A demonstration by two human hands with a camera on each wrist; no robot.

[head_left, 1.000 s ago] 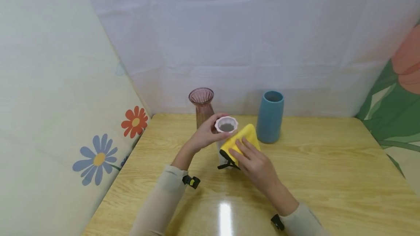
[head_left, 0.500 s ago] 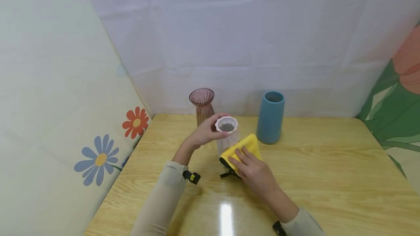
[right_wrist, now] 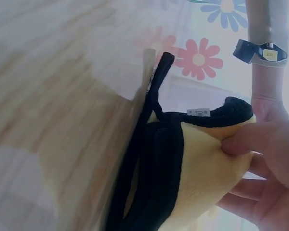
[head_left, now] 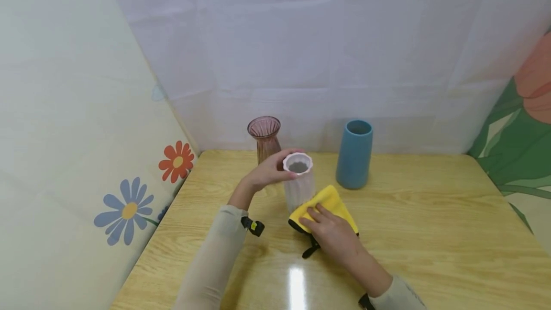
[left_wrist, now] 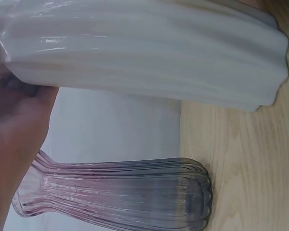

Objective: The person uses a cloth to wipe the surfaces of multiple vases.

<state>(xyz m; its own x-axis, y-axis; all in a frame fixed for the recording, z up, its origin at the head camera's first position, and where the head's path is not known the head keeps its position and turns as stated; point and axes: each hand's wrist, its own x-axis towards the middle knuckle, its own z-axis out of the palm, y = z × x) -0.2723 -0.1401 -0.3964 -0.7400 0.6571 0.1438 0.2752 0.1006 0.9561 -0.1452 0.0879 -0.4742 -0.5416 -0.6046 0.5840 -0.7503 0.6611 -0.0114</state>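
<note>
My L grip (head_left: 270,173) holds white vase (head_left: 299,190) nr top; R grip (head_left: 333,236) pinches yellow cloth (head_left: 335,203) at vase's 5 o'clock. Prob. mid-wipe; next likely needs vase turned.

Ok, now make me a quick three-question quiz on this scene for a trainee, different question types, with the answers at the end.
1. Which hand holds the yellow cloth?
2. True or false: neither hand touches the blue vase.
3. Pick one: the left hand grips the white vase near its (A) rim or (B) base.

Key:
1. The right hand.
2. True.
3. A, rim.
</note>
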